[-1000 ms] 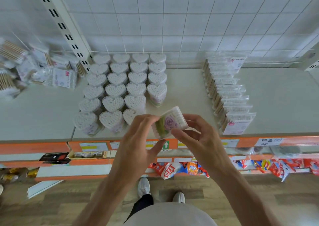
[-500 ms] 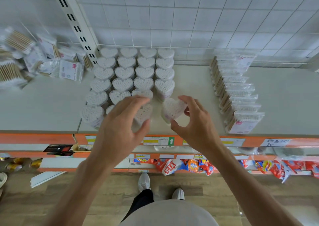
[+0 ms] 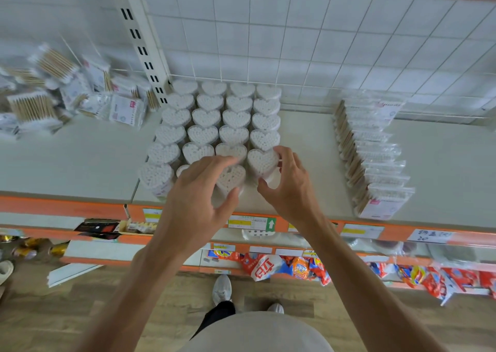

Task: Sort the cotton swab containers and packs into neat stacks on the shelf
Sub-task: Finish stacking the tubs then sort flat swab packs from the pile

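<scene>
Both hands over the front of the heart tub block (image 3: 214,120) on the shelf (image 3: 75,163). Right hand (image 3: 288,188) grips the front-right heart tub (image 3: 261,161), fingers and thumb curled round it. Left hand (image 3: 198,198) hovers with fingers spread, thumb beside the next front tub (image 3: 230,177); it hides one tub and I can't tell if it touches. Loose swab packs (image 3: 67,94) far left are blurred. Row of packs (image 3: 373,150) on the right, well apart. Bare shelf between block and row; orange shelf edge (image 3: 61,206) just in front.
</scene>
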Action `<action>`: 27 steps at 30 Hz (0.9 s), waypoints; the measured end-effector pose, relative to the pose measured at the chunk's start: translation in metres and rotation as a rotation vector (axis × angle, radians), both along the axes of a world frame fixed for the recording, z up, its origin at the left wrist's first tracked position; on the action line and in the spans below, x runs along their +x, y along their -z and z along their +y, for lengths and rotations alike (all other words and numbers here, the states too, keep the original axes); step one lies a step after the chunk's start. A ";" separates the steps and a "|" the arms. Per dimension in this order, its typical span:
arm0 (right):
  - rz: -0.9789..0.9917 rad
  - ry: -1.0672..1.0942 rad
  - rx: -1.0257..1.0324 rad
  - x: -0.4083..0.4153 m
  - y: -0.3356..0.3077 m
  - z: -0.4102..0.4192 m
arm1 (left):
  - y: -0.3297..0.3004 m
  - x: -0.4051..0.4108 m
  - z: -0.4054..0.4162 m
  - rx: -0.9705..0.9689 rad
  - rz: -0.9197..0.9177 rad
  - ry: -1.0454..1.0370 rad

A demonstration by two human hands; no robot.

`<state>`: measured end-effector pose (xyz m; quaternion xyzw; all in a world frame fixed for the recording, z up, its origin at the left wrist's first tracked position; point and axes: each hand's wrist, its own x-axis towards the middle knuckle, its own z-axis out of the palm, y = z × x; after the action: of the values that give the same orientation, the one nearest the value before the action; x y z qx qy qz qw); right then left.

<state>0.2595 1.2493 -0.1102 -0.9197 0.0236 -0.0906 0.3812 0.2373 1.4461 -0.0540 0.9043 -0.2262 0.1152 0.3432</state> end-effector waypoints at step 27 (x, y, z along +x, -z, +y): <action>-0.010 -0.503 -0.126 -0.084 -0.070 0.052 | 0.008 -0.124 0.064 0.022 0.206 -0.319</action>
<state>0.1754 1.3013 -0.0402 -0.9181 -0.2136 0.0013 0.3340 0.1129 1.5097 -0.0615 0.9394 -0.0450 0.0726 0.3321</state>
